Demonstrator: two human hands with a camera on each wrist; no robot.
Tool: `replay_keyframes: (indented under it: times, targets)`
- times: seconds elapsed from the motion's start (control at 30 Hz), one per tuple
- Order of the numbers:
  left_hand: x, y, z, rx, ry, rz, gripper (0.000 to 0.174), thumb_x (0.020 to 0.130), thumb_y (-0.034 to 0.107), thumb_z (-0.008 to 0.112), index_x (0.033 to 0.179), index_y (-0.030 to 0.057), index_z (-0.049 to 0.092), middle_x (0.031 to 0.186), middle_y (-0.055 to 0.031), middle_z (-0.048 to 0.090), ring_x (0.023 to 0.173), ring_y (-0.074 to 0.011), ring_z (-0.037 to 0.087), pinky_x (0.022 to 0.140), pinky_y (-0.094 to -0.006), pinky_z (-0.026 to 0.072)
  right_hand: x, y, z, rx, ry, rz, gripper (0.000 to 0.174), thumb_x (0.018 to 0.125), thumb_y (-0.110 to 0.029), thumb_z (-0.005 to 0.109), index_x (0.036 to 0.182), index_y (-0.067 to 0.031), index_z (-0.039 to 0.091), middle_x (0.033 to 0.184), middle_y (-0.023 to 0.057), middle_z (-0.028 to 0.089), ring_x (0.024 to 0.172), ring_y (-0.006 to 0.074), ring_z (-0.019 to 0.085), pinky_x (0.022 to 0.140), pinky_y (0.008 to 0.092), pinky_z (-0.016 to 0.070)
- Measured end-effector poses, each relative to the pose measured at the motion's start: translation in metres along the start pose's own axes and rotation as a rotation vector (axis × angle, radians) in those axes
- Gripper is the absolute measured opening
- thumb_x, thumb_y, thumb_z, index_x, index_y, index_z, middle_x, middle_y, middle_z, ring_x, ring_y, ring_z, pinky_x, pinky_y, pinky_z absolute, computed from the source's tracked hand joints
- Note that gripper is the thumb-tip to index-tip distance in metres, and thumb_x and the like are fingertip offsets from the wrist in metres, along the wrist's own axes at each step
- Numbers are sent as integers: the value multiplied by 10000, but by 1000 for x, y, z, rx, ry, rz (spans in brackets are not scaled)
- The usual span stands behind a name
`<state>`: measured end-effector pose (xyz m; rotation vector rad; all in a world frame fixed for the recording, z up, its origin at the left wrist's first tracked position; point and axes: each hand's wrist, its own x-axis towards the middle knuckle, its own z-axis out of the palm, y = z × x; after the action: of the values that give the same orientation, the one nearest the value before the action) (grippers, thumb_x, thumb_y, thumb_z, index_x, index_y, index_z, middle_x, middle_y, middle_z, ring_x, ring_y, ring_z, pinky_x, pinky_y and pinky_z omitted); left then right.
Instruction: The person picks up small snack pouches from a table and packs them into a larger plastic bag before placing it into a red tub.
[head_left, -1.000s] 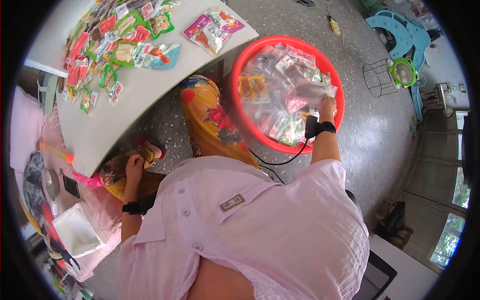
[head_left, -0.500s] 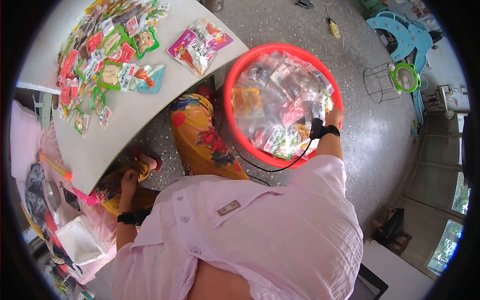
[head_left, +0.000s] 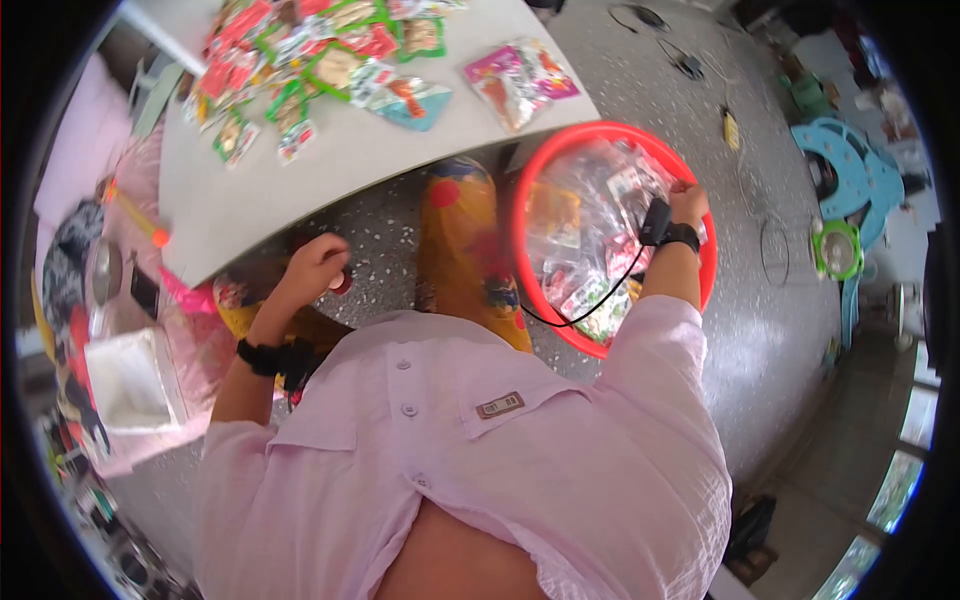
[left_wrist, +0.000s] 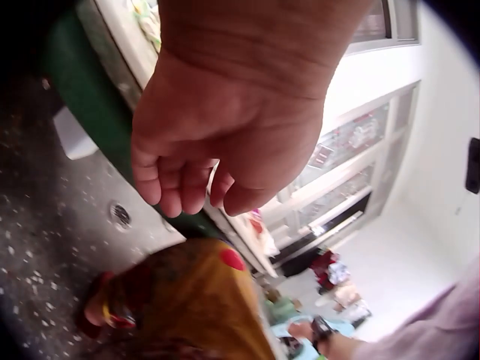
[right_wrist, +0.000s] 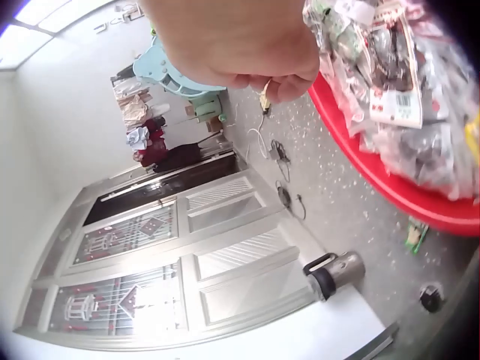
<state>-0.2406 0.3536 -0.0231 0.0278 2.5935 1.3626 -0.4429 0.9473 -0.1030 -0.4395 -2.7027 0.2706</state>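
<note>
1. My left hand (head_left: 312, 270): fingers loosely bent, empty.
2. My right hand (head_left: 688, 203): at basin's (head_left: 521, 235) right rim, fingers curled; grip cannot be told.
3. Bagged packets (head_left: 555, 215): inside basin.
4. Loose packets (head_left: 335, 70): far left, on table (head_left: 220, 200).

Home rm, prob.: panelled door (right_wrist: 247, 255), pink bedding (head_left: 130, 200).

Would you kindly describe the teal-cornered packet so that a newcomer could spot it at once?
Find the pale table beside the red tub, then the heap of packets on it. At the heap's edge, towards the tub, lies the teal-cornered packet. Its teal and orange-red patches set it apart from its mostly green-edged or red neighbours.
</note>
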Motion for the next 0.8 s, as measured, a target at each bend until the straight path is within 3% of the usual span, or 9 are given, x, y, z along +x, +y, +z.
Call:
replay_keyframes:
  times: [0.13,0.23,0.33,0.37,0.47,0.5,0.57,0.67,0.8]
  targets:
    - [4,85,24,27,-308,369,161,761,133,526,878,22,529,815,-96,542,735,-200,546,638,-291,432,64,-46,14,369,-145,42,93,663,1,465,661,51,544,573,48,473,519,115,453,448,252,408]
    - [-1,130,52,-102,-600,593,225,771,157,497,938,5,497,856,-128,536,802,-231,528,678,-327,417,81,-117,13,1366,-130,390,78,680,13,439,710,62,492,641,57,452,562,118,438,484,255,412]
    - [-9,161,74,-222,-640,582,259,768,125,486,992,-2,464,901,-120,530,855,-210,522,733,-305,418,65,-207,-24,1755,-139,553,68,704,15,397,755,53,422,715,68,427,600,131,432,522,260,416]
    - [-12,167,79,-278,-611,562,273,766,113,485,1008,-7,452,920,-116,528,873,-195,518,754,-297,416,63,-235,-35,2019,-89,859,34,722,-5,365,751,10,374,743,68,411,625,149,430,548,261,418]
    - [-23,182,87,-526,-504,301,298,751,106,513,1017,-11,443,968,-114,515,912,-169,503,790,-284,407,73,-270,-13,1965,-242,715,52,725,-12,320,765,-6,354,759,75,407,647,170,433,560,264,418]
    - [-24,180,90,-567,-423,278,297,744,102,522,1008,-9,446,966,-108,514,908,-160,499,785,-281,407,59,-294,-37,2055,-182,884,68,717,-15,317,768,-12,361,755,77,410,642,169,436,558,263,417]
    - [-23,171,95,-649,-265,230,294,729,94,540,992,-6,452,960,-95,513,900,-143,493,776,-276,408,54,-312,-50,2082,-196,858,60,717,17,318,738,-10,367,735,68,409,626,165,440,542,258,422]
    - [-27,169,81,-1052,-438,247,267,717,95,553,952,7,462,897,-54,509,845,-119,485,732,-255,406,61,-319,-42,2031,-295,735,75,709,31,313,705,-14,372,710,65,413,611,163,443,534,253,423]
    - [-36,172,59,-767,-562,347,253,719,100,548,935,8,453,829,-26,483,776,-92,459,687,-231,384,79,-329,-19,2081,-345,711,94,695,13,304,713,18,396,736,91,413,634,177,433,561,271,416]
